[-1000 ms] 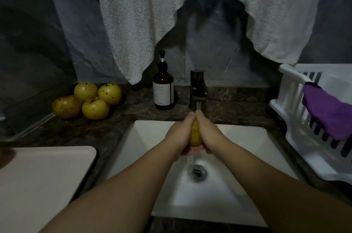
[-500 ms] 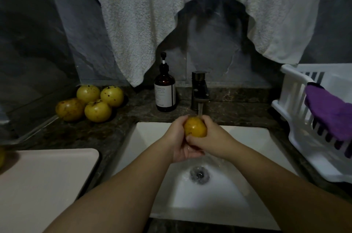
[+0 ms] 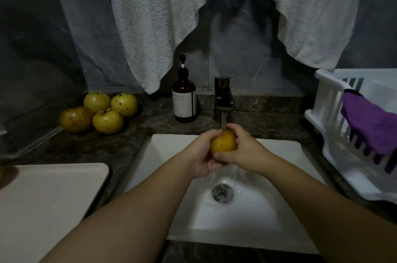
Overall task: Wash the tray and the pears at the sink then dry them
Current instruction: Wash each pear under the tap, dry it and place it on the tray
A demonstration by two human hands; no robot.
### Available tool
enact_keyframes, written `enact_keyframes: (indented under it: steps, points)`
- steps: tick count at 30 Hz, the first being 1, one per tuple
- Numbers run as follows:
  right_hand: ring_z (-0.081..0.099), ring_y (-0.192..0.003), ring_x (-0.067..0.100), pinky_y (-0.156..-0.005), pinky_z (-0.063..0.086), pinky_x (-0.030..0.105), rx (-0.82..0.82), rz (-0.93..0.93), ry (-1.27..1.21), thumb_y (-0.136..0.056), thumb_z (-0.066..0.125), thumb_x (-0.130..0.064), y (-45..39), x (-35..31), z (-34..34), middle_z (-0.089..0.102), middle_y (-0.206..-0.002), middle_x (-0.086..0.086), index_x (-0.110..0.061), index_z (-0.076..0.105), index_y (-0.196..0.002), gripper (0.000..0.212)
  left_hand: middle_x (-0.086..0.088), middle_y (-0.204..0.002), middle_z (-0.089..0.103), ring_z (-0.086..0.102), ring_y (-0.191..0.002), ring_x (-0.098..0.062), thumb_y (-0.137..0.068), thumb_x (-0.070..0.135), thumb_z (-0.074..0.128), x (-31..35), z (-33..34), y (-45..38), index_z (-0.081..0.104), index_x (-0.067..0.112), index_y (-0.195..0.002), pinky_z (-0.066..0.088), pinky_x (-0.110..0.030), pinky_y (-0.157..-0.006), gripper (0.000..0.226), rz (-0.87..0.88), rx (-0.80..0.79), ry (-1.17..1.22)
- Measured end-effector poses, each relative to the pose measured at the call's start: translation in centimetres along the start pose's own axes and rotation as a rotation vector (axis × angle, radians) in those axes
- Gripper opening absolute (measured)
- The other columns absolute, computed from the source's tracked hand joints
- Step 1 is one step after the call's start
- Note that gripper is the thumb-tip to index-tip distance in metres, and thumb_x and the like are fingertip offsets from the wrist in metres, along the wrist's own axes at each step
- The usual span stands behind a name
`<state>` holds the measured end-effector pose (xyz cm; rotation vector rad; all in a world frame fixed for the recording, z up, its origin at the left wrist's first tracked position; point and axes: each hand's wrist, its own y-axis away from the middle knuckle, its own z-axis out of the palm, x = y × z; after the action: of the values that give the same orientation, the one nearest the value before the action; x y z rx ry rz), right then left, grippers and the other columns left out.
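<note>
A yellow pear point(image 3: 223, 142) sits under the running stream from the dark faucet point(image 3: 223, 99), over the white sink point(image 3: 285, 230). My left hand point(image 3: 203, 155) cups the pear from the left and below. My right hand point(image 3: 245, 148) wraps it from the right, thumb across the front. Several more spotted yellow pears point(image 3: 101, 112) lie on the dark counter at the back left. A pale tray point(image 3: 49, 204) rests on the counter at the front left.
An amber soap pump bottle point(image 3: 184, 101) stands left of the faucet. A white dish rack point(image 3: 335, 133) with a purple cloth point(image 3: 371, 125) draped over it stands at the right. A white towel point(image 3: 171, 15) hangs on the wall above.
The pear was hidden between my pressed palms a second ago. My hands have since turned and opened around it, so its yellow face shows under the water.
</note>
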<state>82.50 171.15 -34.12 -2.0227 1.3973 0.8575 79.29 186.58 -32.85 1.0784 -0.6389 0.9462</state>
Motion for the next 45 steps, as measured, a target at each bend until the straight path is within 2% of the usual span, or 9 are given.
enact_keyframes:
  steps: [4, 9, 14, 24, 30, 34, 38, 42, 45]
  points:
    - [0.049, -0.115, 0.015, -0.084, 0.048, 0.026, 0.024, -0.014, 0.037, -0.063, 0.090, -0.047, -0.1, -0.6, 0.7, 0.035, -0.144, -0.002, -0.044, 0.021, -0.154, 0.114, -0.013, -0.091, 0.079, 0.077, -0.080, -0.026, -0.096, 0.042, 0.066, -0.1, 0.2, 0.1, 0.065, 0.009, -0.122, 0.064, -0.037, -0.070, 0.042, -0.013, -0.051, 0.007]
    - [0.061, -0.114, 0.024, -0.091, 0.060, 0.044, -0.068, 0.027, -0.499, -0.071, 0.088, -0.013, 0.0, 0.5, -0.3, 0.052, -0.131, 0.000, -0.040, 0.036, -0.144, 0.094, -0.020, -0.096, 0.073, 0.075, -0.081, -0.030, -0.091, 0.049, 0.069, 0.2, -0.3, 0.0, 0.060, 0.003, -0.128, 0.065, -0.040, -0.072, 0.059, -0.056, -0.029, 0.041]
    - [0.068, -0.109, 0.031, -0.075, 0.060, 0.038, -0.080, 0.119, -0.829, -0.068, 0.079, -0.031, -0.2, 1.3, -0.7, 0.061, -0.128, 0.006, -0.044, 0.056, -0.121, 0.060, -0.021, -0.109, 0.075, 0.075, -0.085, -0.028, -0.095, 0.059, 0.058, 0.2, -0.5, 0.3, 0.060, 0.003, -0.128, 0.060, -0.040, -0.086, 0.065, -0.084, -0.082, 0.035]
    - [0.067, -0.077, 0.024, -0.062, 0.047, 0.031, 0.045, 0.345, -0.244, -0.093, 0.023, -0.081, -0.4, -1.1, 0.3, 0.067, -0.098, 0.009, -0.030, 0.049, -0.123, 0.064, -0.012, -0.096, 0.073, 0.068, -0.065, -0.015, -0.087, 0.085, 0.047, -0.6, -0.2, 0.0, 0.065, 0.006, -0.127, 0.059, -0.028, -0.062, 0.090, -0.051, 0.001, -0.262]
    - [0.064, -0.082, 0.015, -0.055, 0.046, 0.023, -0.008, 0.115, -0.256, -0.100, 0.043, -0.064, 0.5, -1.0, 0.1, 0.061, -0.109, 0.000, -0.038, 0.046, -0.131, 0.041, -0.013, -0.083, 0.073, 0.065, -0.059, -0.014, -0.092, 0.085, 0.034, -0.5, 0.3, -0.1, 0.062, 0.009, -0.129, 0.054, -0.025, -0.053, 0.089, 0.002, 0.037, -0.332]
    - [0.066, -0.064, 0.019, -0.051, 0.045, 0.025, -0.027, 0.346, -0.426, -0.096, 0.032, -0.077, -0.2, -1.9, 0.7, 0.069, -0.091, 0.009, -0.031, 0.052, -0.122, 0.056, -0.021, -0.108, 0.074, 0.073, -0.073, -0.027, -0.096, 0.078, 0.037, -0.6, 0.8, -0.8, 0.052, 0.025, -0.132, 0.058, -0.037, -0.069, 0.066, 0.195, 0.151, -0.371]
    - [0.066, -0.089, 0.023, -0.060, 0.052, 0.031, 0.098, 0.156, -0.267, -0.101, 0.039, -0.064, -0.2, -1.6, 1.0, 0.060, -0.112, 0.007, -0.035, 0.050, -0.125, 0.039, -0.011, -0.077, 0.074, 0.065, -0.057, -0.019, -0.094, 0.082, 0.030, -0.7, 0.6, -1.0, 0.059, 0.025, -0.122, 0.054, -0.030, -0.060, 0.070, 0.150, 0.129, -0.362]
    - [0.060, -0.051, 0.015, -0.042, 0.040, 0.020, 0.045, 0.330, -0.445, -0.097, 0.031, -0.074, -0.4, -1.7, 0.9, 0.065, -0.081, 0.009, -0.033, 0.050, -0.116, 0.048, -0.010, -0.101, 0.071, 0.070, -0.080, -0.022, -0.095, 0.078, 0.034, -0.6, 0.7, -1.8, 0.055, 0.025, -0.129, 0.061, -0.039, -0.075, 0.066, 0.304, 0.211, -0.455]
    - [0.065, -0.064, 0.017, -0.044, 0.044, 0.023, 0.082, 0.228, -0.366, -0.101, 0.041, -0.062, -0.5, -1.5, 1.1, 0.065, -0.098, 0.009, -0.034, 0.050, -0.122, 0.036, -0.013, -0.086, 0.072, 0.066, -0.064, -0.020, -0.097, 0.078, 0.033, -0.5, 0.8, -1.2, 0.056, 0.026, -0.126, 0.054, -0.031, -0.061, 0.064, 0.209, 0.144, -0.393]
